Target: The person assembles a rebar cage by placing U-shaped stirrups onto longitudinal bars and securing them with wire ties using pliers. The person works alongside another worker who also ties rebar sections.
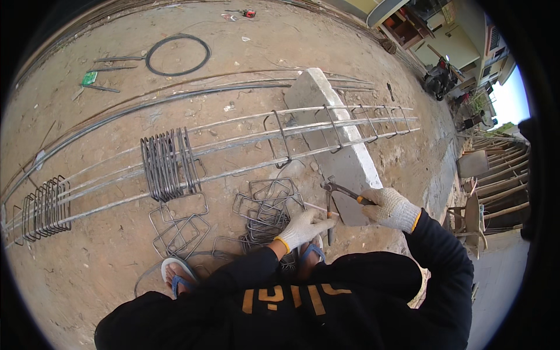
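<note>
My right hand [392, 209], in a knitted work glove, is closed around one handle of a pair of pincers [344, 190]. The pincers' handles are spread, the other one pointing down. My gloved left hand [304, 227] has its fingers stretched out beside that lower handle; whether they touch it is unclear. Beneath and left of my left hand lies a heap of bent wire stirrups [265, 210]. Ahead, long steel bars [233, 140] run across with several stirrups [332, 128] spaced along their right end, resting over a concrete block [356, 157].
Bunched stirrups [166, 166] hang on the bars at centre left, with another bunch [44, 207] farther left. Loose stirrups [181, 230] lie near my left foot. A wire coil [178, 55] and red tool [249, 13] lie beyond. A motorcycle [437, 80] stands at far right.
</note>
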{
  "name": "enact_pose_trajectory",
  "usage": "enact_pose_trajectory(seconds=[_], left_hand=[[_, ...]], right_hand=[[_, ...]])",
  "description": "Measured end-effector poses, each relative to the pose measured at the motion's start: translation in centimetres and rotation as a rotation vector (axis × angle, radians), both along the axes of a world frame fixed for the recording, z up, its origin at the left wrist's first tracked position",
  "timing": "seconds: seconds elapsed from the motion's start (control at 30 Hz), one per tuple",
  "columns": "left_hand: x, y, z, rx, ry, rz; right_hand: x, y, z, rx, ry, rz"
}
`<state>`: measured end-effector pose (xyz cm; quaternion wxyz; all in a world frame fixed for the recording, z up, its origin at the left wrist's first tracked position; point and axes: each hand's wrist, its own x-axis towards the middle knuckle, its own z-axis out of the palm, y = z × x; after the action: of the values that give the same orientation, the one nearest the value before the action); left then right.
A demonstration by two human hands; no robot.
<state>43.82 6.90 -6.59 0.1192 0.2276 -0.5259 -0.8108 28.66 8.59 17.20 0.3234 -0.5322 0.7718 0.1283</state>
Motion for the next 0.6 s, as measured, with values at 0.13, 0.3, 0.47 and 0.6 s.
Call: enact_pose_trajectory(seconds=[0.13, 0.3, 0.47, 0.6], left_hand=[[-0.2, 1.6, 1.6, -0.249, -0.078, 0.285], [-0.6, 0.8, 0.3, -0.139, -0.060, 0.349], [-1.0, -1.1, -1.1, -0.131, -0.025, 0.306], [-0.8, -0.8, 0.6, 0.087, 0.122, 0.328]], right_hand=[[4.7, -1.0, 2.6, -0.020, 0.048, 0.090], [7.0, -2.9, -0.1, -0.150, 0.197, 0.367], [7.5, -4.2, -2.4, -0.146, 0.304, 0.413], [7.6, -4.5, -2.0, -0.180, 0.283, 0.390]])
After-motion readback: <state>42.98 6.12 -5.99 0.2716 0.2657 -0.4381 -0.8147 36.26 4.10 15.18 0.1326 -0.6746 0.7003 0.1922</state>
